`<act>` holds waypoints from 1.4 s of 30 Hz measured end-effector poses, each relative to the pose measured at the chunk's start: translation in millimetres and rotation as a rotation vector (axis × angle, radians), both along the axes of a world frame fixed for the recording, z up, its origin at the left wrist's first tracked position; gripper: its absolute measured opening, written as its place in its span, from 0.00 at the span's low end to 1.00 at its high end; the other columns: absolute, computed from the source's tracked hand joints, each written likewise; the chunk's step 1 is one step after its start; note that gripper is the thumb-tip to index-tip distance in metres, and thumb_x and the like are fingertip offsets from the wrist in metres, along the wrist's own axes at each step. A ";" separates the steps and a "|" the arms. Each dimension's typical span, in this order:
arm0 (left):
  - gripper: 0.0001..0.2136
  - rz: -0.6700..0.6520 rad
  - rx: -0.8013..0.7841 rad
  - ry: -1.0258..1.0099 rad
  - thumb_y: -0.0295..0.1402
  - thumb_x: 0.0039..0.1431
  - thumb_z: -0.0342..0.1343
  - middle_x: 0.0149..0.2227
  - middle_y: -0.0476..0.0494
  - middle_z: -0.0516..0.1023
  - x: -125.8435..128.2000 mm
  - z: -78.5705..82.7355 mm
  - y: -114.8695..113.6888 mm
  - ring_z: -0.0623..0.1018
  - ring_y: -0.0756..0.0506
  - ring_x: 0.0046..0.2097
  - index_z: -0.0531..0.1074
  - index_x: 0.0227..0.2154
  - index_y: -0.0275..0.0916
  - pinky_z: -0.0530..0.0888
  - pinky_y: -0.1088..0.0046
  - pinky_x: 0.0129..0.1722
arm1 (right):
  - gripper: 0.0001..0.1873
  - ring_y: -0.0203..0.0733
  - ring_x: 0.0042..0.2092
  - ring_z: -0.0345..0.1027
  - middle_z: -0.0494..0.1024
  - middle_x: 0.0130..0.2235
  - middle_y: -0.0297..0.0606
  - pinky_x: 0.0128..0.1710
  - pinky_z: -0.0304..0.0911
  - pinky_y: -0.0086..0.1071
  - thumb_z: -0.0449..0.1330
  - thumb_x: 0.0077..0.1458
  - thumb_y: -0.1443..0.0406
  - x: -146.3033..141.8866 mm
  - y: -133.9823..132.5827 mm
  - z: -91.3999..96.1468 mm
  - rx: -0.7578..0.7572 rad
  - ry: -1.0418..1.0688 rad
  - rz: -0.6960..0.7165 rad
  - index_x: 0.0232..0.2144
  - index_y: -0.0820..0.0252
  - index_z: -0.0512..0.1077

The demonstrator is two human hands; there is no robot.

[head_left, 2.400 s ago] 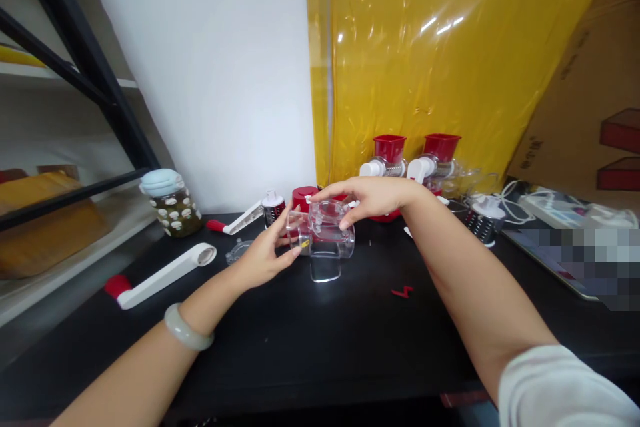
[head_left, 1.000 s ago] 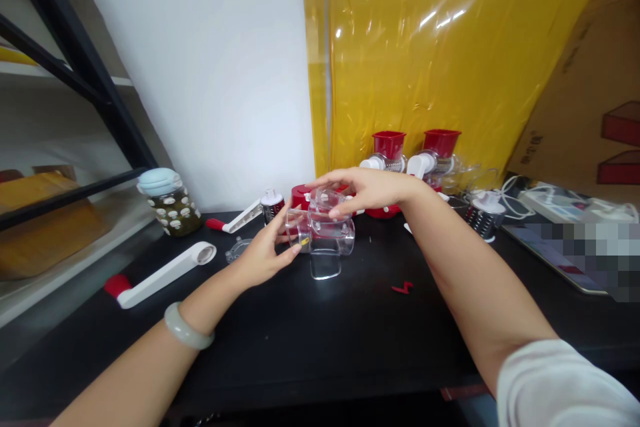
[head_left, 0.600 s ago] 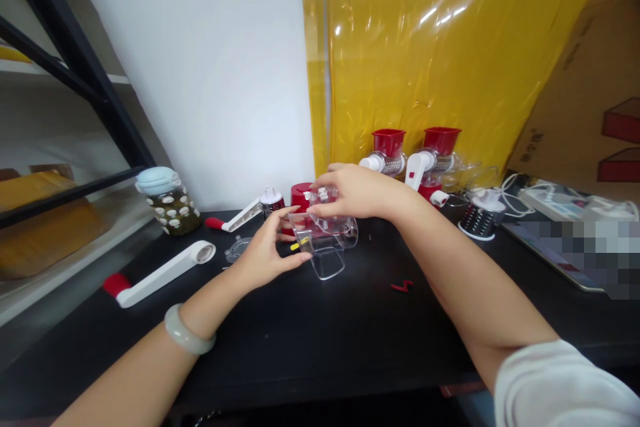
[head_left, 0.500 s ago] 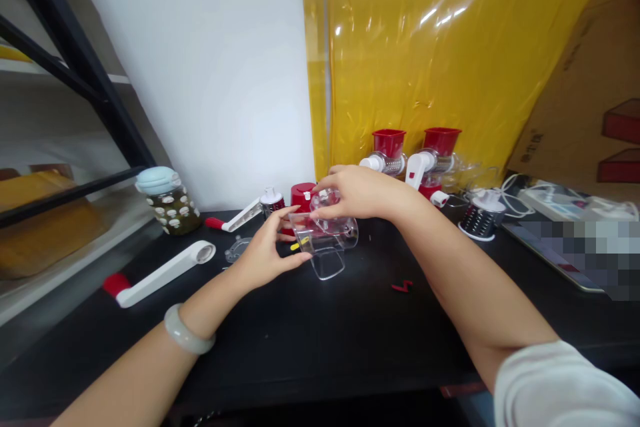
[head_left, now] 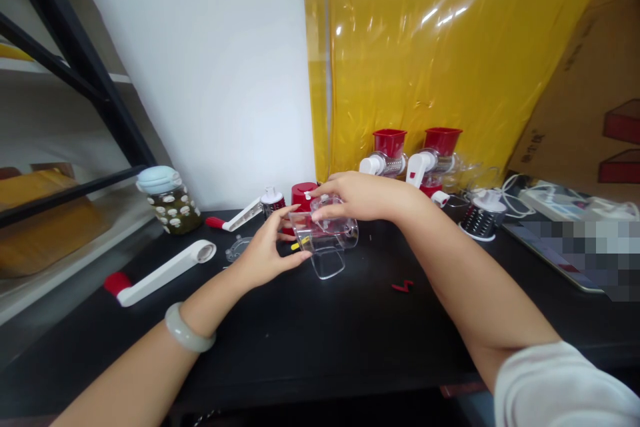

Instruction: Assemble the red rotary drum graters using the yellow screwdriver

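Observation:
A clear plastic grater housing [head_left: 325, 261] lies tilted over the black table, between both hands. My left hand [head_left: 270, 247] grips its wide left rim, thumb below and fingers above. My right hand [head_left: 350, 197] has its fingers curled over the upper clear part. Just behind stands a red base [head_left: 304, 191], partly hidden by the hands. A small yellow piece [head_left: 299, 245] shows through the plastic near my left fingers. To the left lie a clear ring-like part [head_left: 239, 249] and a white crank handle with a red knob [head_left: 165, 273].
Another crank [head_left: 240, 217] and a grater drum [head_left: 271, 200] are behind my left hand. Two red-hopper graters [head_left: 390, 143] stand at the back. A black drum [head_left: 483, 215], a tablet [head_left: 550, 257] and cables lie right; a small red part [head_left: 403, 286] sits in front. A jar [head_left: 173, 203] stands left.
My right hand has shifted very slightly down and its fingers have moved a little on the clear housing. My left hand and the housing stay almost still.

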State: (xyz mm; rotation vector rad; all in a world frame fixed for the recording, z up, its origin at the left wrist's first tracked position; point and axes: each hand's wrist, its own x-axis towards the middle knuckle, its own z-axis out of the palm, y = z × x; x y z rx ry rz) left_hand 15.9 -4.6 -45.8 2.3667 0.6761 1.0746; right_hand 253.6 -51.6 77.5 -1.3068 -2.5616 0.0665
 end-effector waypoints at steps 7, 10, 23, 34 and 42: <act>0.36 0.014 -0.001 0.009 0.37 0.53 0.66 0.55 0.34 0.69 -0.7 0.8 -0.6 0.74 0.35 0.55 0.55 0.61 0.44 0.80 0.54 0.46 | 0.23 0.48 0.59 0.68 0.73 0.59 0.38 0.59 0.60 0.36 0.59 0.61 0.61 13.0 -3.2 7.2 -0.045 0.019 0.030 0.58 0.52 0.71; 0.36 0.014 -0.005 0.010 0.37 0.53 0.66 0.55 0.34 0.70 -1.0 0.5 0.2 0.74 0.35 0.55 0.54 0.61 0.44 0.79 0.55 0.46 | 0.23 0.46 0.58 0.69 0.74 0.58 0.34 0.59 0.61 0.35 0.59 0.61 0.59 14.6 2.1 4.6 -0.140 -0.006 0.058 0.58 0.48 0.71; 0.35 -0.001 -0.028 0.007 0.36 0.53 0.65 0.56 0.32 0.70 -0.2 2.3 -1.7 0.74 0.35 0.56 0.54 0.61 0.43 0.79 0.55 0.46 | 0.29 0.48 0.63 0.63 0.65 0.64 0.37 0.62 0.57 0.38 0.59 0.61 0.53 13.1 2.4 1.2 -0.154 0.019 0.068 0.63 0.49 0.64; 0.37 0.005 -0.012 0.013 0.36 0.53 0.65 0.57 0.33 0.69 -2.0 -0.1 -0.3 0.75 0.36 0.55 0.53 0.62 0.44 0.79 0.55 0.48 | 0.33 0.50 0.60 0.66 0.72 0.60 0.36 0.60 0.59 0.38 0.65 0.53 0.48 19.1 11.1 0.6 -0.183 0.021 0.041 0.59 0.49 0.69; 0.37 0.008 -0.009 0.015 0.35 0.55 0.64 0.57 0.32 0.69 -2.7 -0.8 0.5 0.74 0.35 0.56 0.52 0.64 0.43 0.78 0.53 0.49 | 0.34 0.49 0.58 0.69 0.72 0.59 0.32 0.60 0.60 0.36 0.66 0.49 0.46 19.8 17.2 -2.8 -0.212 0.073 0.058 0.57 0.47 0.71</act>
